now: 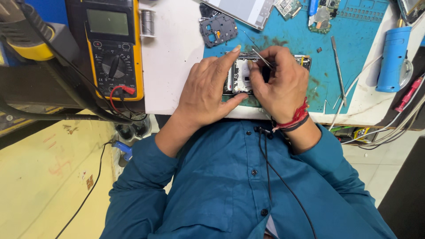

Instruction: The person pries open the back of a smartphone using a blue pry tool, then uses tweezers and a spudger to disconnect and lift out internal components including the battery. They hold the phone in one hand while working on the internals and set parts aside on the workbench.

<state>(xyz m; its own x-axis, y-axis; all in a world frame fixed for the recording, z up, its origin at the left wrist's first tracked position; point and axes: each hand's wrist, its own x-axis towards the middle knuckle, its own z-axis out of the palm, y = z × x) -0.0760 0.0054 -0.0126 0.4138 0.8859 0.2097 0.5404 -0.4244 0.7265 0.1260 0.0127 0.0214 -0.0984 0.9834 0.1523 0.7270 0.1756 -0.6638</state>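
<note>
Hands meet over an opened phone (241,75) that lies on a blue mat (354,40) at the near edge of the desk (172,57). The left hand (208,88) lies flat on the phone's left end, fingers spread and curled round it, the forefinger stretched along its far edge and the thumb pressed to its near edge, so it holds the phone down. The right hand (279,82) is closed narrow on thin metal tweezers (261,57), pinched between thumb and forefinger, with the tips slanting down into the phone's exposed middle; whether the tips grip anything cannot be told. A red thread band (297,116) and a dark band ring the right wrist.

On the mat beyond the phone lie a dark plastic frame (218,30), a grey panel (243,11), and two green circuit boards (322,15), well apart from the hands. A slim metal pry tool (338,66) lies to the right of the phone, near it but not touching. A blue cylinder (393,57) stands at the desk's right edge, with white cables (389,124) trailing past it and a red-handled tool (409,94) beside them. To the left, off the mat, a yellow multimeter (114,46) rests with a red plug in its socket, and a solder spool (147,22) stands just beside its top right corner. Below, the person's blue shirt (230,190) fills the view, with a black cord (274,172) running down it.
</note>
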